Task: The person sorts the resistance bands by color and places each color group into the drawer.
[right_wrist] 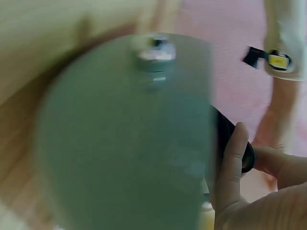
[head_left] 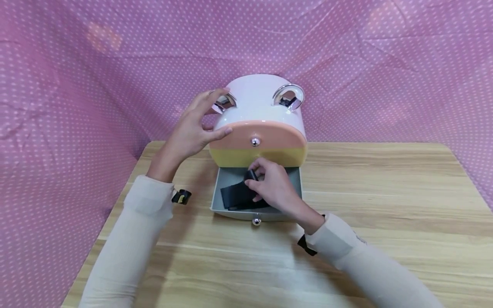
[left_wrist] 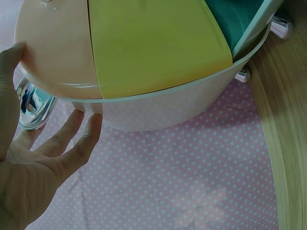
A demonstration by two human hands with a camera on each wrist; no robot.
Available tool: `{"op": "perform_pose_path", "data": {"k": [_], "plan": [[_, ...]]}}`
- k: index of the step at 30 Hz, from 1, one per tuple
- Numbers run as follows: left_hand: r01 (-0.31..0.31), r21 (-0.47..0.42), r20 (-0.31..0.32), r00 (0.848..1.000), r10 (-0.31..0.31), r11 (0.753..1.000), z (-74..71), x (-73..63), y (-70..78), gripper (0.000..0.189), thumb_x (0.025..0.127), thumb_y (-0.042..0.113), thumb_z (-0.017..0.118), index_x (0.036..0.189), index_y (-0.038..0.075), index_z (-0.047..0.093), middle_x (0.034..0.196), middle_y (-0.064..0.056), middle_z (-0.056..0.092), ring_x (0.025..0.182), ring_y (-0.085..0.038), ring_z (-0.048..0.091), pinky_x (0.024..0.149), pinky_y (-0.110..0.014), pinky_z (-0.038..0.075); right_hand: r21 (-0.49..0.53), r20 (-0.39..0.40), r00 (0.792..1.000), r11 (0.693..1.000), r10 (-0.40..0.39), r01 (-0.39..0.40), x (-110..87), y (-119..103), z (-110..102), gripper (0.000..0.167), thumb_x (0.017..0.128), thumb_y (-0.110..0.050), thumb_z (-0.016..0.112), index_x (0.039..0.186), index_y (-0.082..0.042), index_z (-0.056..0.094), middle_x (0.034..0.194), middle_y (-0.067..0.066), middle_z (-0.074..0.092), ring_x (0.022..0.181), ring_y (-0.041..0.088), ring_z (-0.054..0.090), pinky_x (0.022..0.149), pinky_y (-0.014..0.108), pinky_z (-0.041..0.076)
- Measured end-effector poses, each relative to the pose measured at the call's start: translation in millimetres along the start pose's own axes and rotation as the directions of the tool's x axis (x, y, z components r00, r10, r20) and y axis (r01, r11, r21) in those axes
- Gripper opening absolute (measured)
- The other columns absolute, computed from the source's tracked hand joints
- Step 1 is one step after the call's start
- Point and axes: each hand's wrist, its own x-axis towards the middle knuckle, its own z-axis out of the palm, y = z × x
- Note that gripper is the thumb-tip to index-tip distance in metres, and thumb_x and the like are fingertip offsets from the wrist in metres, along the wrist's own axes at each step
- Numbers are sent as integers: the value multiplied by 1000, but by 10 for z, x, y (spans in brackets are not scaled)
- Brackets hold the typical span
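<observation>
A small white storage box (head_left: 254, 96) with chrome ear-shaped rings stands on the table, its front banded in a peach panel (head_left: 239, 136) and a yellow panel (head_left: 239, 157). Its grey-green bottom drawer (head_left: 214, 199) is pulled out. In that drawer lies a wide black strip (head_left: 236, 196), folded and strap-like, of a kind I cannot tell. My right hand (head_left: 275, 184) pinches the strip's curled, raised end. With fingers spread, my left hand (head_left: 192, 124) rests on the box's left side. The left wrist view shows that thumb on the peach panel's edge and the fingertips touching the white wall (left_wrist: 158, 112).
Pink dotted cloth (head_left: 154, 51) hangs behind and beside the wooden table (head_left: 385, 205). A chrome knob (head_left: 256, 221) sticks out from the drawer's front. Black straps (head_left: 182, 196) show at both wrists. In the right wrist view the drawer front (right_wrist: 129, 139) covers much of the picture.
</observation>
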Motion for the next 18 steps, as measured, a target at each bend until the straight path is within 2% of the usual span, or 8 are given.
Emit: {"op": "perform_pose_path", "data": {"k": [6,10,14,16,18], "plan": [[0,-7,-3,1000,0,1000,-1,-5,14,86,91,29,84,161,42,37,163,-4,39,137,-33,55,100,-48,62,-145,-43,999,989,23,-29,32,224,-36,29,93,-5,77,118,0,65,105,18,66,55,16,69,53,35,64],[5,-5,1,1000,-5,1000,2,-11,20,86,91,29,84,162,42,36,163,-4,39,138,-33,54,101,-48,62,-235,-54,998,971,35,-47,32,294,-89,29,93,-10,79,115,0,64,85,13,67,48,17,67,46,27,58],[9,-2,2,1000,-9,1000,4,-12,27,86,91,29,84,162,43,36,164,-5,38,138,-33,54,101,-48,62,-302,-49,998,952,35,-48,31,348,-134,32,92,-13,81,116,0,64,70,8,65,44,16,64,43,26,54],[9,-6,4,1000,-9,1000,4,-12,31,86,91,29,84,162,43,36,164,-5,38,138,-33,54,101,-48,62,-328,-43,999,944,26,-39,30,370,-149,35,92,-13,81,117,1,63,70,8,66,43,15,63,44,26,54],[9,-12,4,1000,-9,1000,4,-12,34,87,91,28,84,162,42,36,164,-5,37,138,-33,54,101,-48,62,-337,-37,999,941,24,-35,29,382,-159,36,92,-13,81,119,2,63,77,10,67,45,15,64,44,26,54]]}}
